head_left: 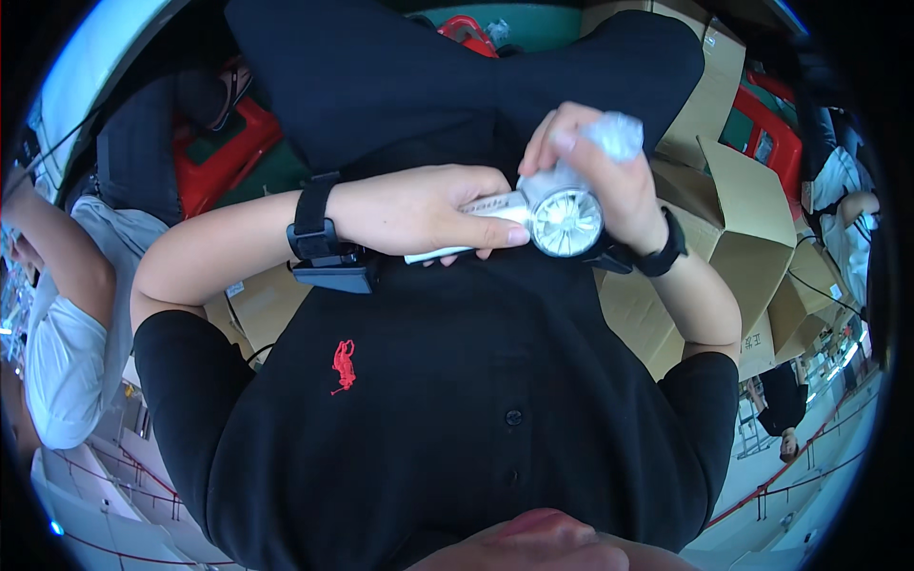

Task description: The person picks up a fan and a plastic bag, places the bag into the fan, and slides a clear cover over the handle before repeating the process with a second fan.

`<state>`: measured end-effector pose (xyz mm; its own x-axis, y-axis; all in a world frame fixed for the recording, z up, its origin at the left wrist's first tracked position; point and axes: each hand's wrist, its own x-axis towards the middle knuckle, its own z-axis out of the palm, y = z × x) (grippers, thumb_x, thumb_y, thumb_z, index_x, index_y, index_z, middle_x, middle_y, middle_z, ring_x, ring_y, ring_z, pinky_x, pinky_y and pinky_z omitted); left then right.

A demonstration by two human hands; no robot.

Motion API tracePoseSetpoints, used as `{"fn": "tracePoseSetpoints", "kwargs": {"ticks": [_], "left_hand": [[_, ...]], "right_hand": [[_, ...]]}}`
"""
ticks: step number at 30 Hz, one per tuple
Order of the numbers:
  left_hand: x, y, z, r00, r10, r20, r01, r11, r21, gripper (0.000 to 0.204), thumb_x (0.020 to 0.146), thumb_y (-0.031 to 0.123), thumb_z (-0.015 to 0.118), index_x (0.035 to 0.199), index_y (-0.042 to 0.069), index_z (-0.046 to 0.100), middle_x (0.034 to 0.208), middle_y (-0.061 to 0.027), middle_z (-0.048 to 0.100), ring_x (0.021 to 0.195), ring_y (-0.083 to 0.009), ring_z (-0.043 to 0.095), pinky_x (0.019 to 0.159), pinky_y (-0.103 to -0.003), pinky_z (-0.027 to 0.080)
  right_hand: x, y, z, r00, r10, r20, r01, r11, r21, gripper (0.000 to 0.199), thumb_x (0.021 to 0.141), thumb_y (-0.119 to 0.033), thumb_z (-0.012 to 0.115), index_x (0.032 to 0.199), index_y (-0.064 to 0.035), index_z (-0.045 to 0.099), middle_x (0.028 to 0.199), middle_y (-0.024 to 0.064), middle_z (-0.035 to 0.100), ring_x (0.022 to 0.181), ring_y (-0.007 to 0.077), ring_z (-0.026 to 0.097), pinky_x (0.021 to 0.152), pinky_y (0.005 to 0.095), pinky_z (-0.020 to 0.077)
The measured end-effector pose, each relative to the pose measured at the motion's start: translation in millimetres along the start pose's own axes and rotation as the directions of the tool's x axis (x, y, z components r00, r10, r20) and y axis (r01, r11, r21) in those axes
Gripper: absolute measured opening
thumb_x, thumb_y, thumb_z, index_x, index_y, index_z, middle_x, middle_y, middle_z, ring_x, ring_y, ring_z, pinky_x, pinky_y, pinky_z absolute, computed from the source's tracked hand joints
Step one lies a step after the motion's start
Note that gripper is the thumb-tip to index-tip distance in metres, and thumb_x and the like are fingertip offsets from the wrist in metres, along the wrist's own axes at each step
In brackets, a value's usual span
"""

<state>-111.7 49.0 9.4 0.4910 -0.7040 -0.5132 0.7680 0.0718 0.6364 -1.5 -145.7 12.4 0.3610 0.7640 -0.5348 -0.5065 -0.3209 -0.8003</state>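
Small white handheld fan with a round silver grille sits between both hands above the lap. The left hand has its grip closed round the fan's white handle; the right hand is closed on crinkled clear plastic wrap behind the fan head. A steady handle would likely let the wrap slide cleanly. No counter shows; brown cardboard boxes and red plastic stools stand beyond the grip.
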Motion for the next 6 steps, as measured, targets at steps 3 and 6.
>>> {"fn": "tracePoseSetpoints", "kwargs": {"ticks": [3, 6], "left_hand": [[1.1, -0.3, 4.9, 0.994, -0.08, 0.08, 0.086, 0.993, -0.082, 0.045, 0.096, 0.046, 0.06, 0.103, 0.001, 0.055, 0.081, -0.0008, 0.059, 0.064, -0.0059, 0.054, 0.058, -0.022, 0.047], [-1.7, 1.8, 5.0, 0.994, -0.076, 0.078, 0.084, 0.991, -0.109, 0.047, 0.095, 0.048, 0.06, 0.103, 0.002, 0.055, 0.084, -0.0009, 0.06, 0.067, -0.0065, 0.056, 0.059, -0.022, 0.047]], "right_hand": [[-9.4, 3.4, 0.0, 0.997, -0.066, 0.025, 0.065, 0.997, 0.046, 0.035, 0.095, -0.03, 0.047, 0.075, -0.0027, 0.053, 0.081, 0.0159, 0.063, 0.071, 0.0159, 0.056, 0.065, 0.0257, 0.0423], [-8.8, 5.0, -0.8, 0.994, -0.109, -0.008, 0.109, 0.975, 0.195, 0.037, 0.093, -0.035, 0.053, 0.078, -0.0018, 0.056, 0.081, 0.0152, 0.063, 0.074, 0.0173, 0.058, 0.071, 0.0272, 0.0453]]}}
